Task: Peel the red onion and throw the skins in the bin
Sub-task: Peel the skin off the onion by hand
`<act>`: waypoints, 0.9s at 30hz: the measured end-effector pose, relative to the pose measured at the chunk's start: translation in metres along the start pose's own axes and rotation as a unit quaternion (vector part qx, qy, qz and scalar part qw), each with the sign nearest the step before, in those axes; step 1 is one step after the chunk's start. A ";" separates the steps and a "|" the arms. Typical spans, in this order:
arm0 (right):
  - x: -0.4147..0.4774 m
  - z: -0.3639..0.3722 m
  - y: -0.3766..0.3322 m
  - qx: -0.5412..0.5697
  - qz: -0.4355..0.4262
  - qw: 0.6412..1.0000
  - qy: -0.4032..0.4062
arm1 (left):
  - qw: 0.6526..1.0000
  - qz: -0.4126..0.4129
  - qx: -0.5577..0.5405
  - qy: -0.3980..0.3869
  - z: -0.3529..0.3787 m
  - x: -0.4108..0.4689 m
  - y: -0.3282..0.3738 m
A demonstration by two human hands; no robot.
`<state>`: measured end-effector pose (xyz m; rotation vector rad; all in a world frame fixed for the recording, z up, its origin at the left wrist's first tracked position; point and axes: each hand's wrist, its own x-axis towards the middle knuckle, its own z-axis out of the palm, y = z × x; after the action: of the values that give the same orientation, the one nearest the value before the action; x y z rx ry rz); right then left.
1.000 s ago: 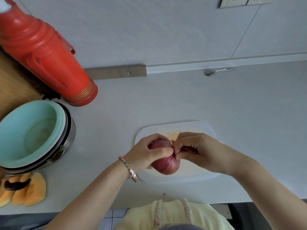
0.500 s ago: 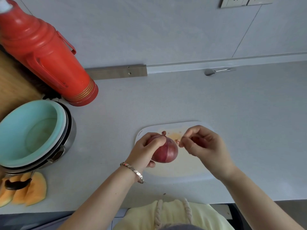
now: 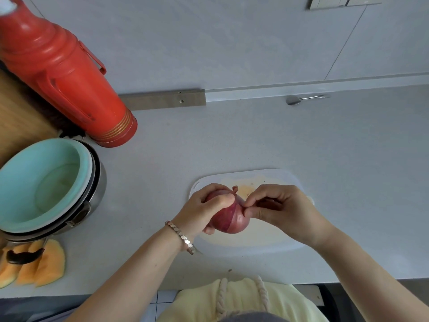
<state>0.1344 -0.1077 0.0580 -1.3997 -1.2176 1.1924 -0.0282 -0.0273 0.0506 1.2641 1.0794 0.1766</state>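
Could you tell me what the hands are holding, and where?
The left hand grips the red onion around its body; the right hand pinches skin at its upper side.

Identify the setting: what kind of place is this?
Probably a home kitchen counter: a red onion over a white cutting board, stacked bowls in a steel pot, and cut melon slices near the counter's edge.

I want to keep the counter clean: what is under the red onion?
A white cutting board, stained yellowish, lies under the red onion, which the left hand holds. The patch directly beneath them is hidden.
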 end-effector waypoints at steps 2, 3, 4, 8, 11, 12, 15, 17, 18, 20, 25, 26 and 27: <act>0.000 0.000 0.000 -0.004 0.005 1.000 -0.003 | 1.000 0.001 0.005 0.000 -0.001 0.000 -0.001; 0.000 0.000 0.000 -0.001 0.008 1.000 -0.006 | 1.000 0.004 0.005 0.001 -0.001 0.000 -0.001; 0.001 0.000 -0.001 0.003 0.010 1.000 -0.009 | 1.000 0.007 0.006 0.003 -0.002 0.001 -0.001; 0.001 0.001 -0.004 0.013 0.014 1.000 -0.018 | 0.999 0.017 0.032 0.000 -0.006 0.001 0.002; 0.001 0.002 -0.004 0.013 0.022 0.999 -0.021 | 0.999 0.015 0.044 -0.010 -0.008 0.000 0.003; 0.001 0.002 -0.004 0.013 0.024 0.999 -0.022 | 0.999 0.016 0.046 -0.013 -0.009 0.000 0.003; 0.001 0.002 -0.005 0.002 0.027 0.999 -0.036 | 0.998 0.020 0.053 -0.027 -0.008 0.000 0.002; 0.001 0.001 -0.006 -0.004 0.027 0.998 -0.062 | 0.997 0.019 0.058 -0.043 -0.009 0.001 0.002; 0.002 -0.001 -0.007 -0.007 0.026 0.997 -0.076 | 0.997 0.019 0.062 -0.051 -0.010 0.001 0.002; 0.003 -0.004 -0.007 -0.019 0.020 0.995 -0.097 | 0.995 0.020 0.074 -0.069 -0.011 0.002 0.002; 0.003 -0.006 -0.001 -0.105 -0.024 0.983 -0.151 | 0.991 0.019 0.078 -0.106 -0.012 0.006 0.002; 0.003 -0.006 0.000 -0.120 -0.036 0.981 -0.150 | 0.991 0.014 0.074 -0.107 -0.013 0.005 0.003; 0.003 -0.006 0.001 -0.133 -0.048 0.980 -0.138 | 0.993 0.007 0.065 -0.101 -0.013 0.005 0.003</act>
<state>0.1404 -0.1052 0.0574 -1.3774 -1.6721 1.2185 -0.0333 -0.0143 0.0510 1.3753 0.9197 -0.0131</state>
